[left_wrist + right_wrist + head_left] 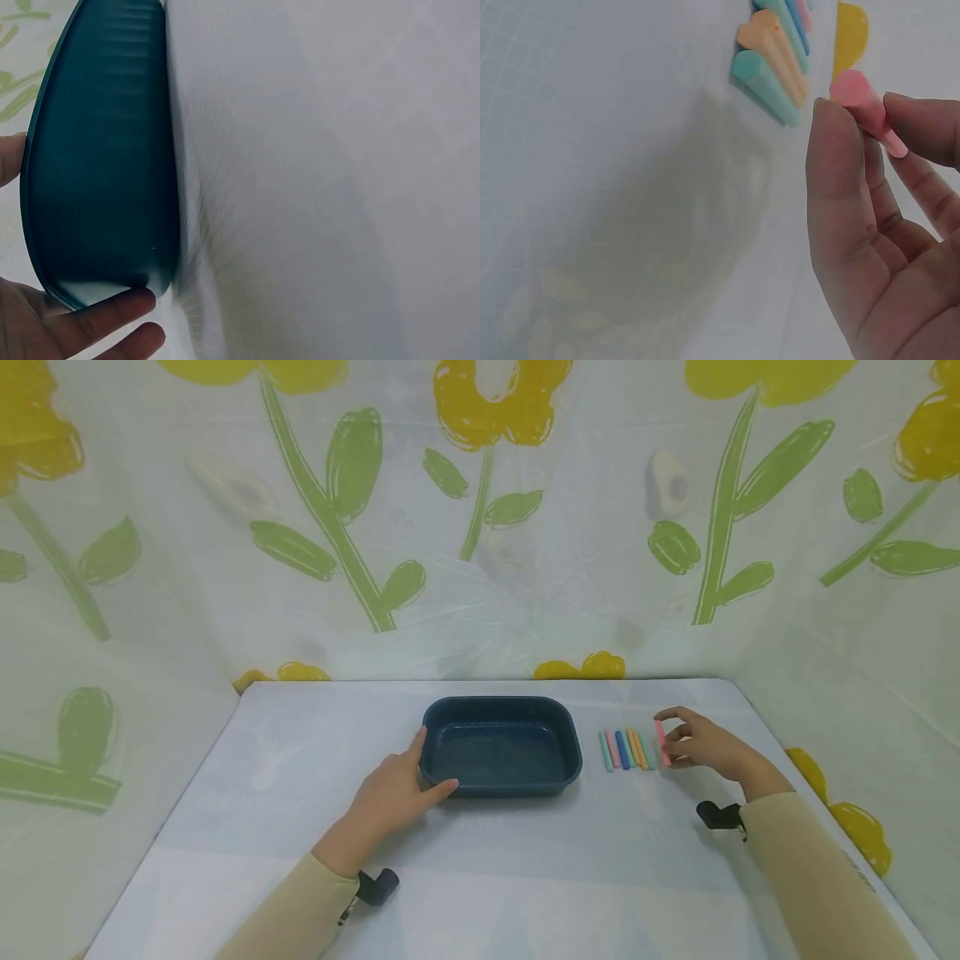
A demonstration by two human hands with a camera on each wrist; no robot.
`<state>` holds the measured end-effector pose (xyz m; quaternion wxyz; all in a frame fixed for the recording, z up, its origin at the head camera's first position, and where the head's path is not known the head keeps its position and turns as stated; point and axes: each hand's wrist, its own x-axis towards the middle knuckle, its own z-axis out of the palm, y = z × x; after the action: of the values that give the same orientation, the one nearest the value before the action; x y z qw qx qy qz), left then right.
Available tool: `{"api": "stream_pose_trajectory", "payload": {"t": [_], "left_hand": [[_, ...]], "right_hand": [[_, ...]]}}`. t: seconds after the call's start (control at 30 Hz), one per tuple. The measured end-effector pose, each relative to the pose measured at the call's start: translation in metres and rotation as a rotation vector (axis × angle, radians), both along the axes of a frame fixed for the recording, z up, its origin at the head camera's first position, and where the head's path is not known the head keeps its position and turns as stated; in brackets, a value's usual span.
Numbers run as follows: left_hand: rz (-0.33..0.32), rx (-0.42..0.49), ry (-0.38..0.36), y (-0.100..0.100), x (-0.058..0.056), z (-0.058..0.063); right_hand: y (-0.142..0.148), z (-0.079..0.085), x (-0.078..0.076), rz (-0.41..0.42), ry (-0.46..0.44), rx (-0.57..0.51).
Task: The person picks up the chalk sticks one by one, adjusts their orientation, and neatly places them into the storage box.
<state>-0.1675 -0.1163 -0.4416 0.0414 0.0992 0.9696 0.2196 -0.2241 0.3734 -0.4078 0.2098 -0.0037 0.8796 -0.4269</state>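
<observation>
A dark teal rectangular tray (498, 792) stands on the table. My left hand (392, 787) rests on its near left corner, fingers spread nearly straight along the end wall and thumb at the front rim; in the left wrist view the fingers (112, 315) touch the tray's wall (105, 172). My right hand (703, 745) pinches a pink chalk stick (861, 97) between thumb and fingertips, raised above the table. Just left of that hand lies a row of several chalk sticks (620, 750), in green, pink, blue, orange and yellow.
The white-covered table (525, 877) has its back edge against a flower-printed curtain (585, 568), which also hangs along both sides. A black wrist camera (377, 887) sits below the left hand, and another black camera (717, 815) below the right.
</observation>
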Motion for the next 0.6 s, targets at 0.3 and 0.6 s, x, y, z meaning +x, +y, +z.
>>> {"api": "stream_pose_trajectory", "payload": {"t": [0.3, 0.6], "left_hand": [[-0.008, 0.009, -0.018, -0.002, -0.001, 0.002], [-0.018, 0.004, -0.034, -0.005, -0.001, 0.003]], "right_hand": [[-0.003, 0.019, 0.007, 0.038, 0.029, -0.095], [-0.027, 0.046, 0.012, 0.033, 0.011, -0.220]]}}
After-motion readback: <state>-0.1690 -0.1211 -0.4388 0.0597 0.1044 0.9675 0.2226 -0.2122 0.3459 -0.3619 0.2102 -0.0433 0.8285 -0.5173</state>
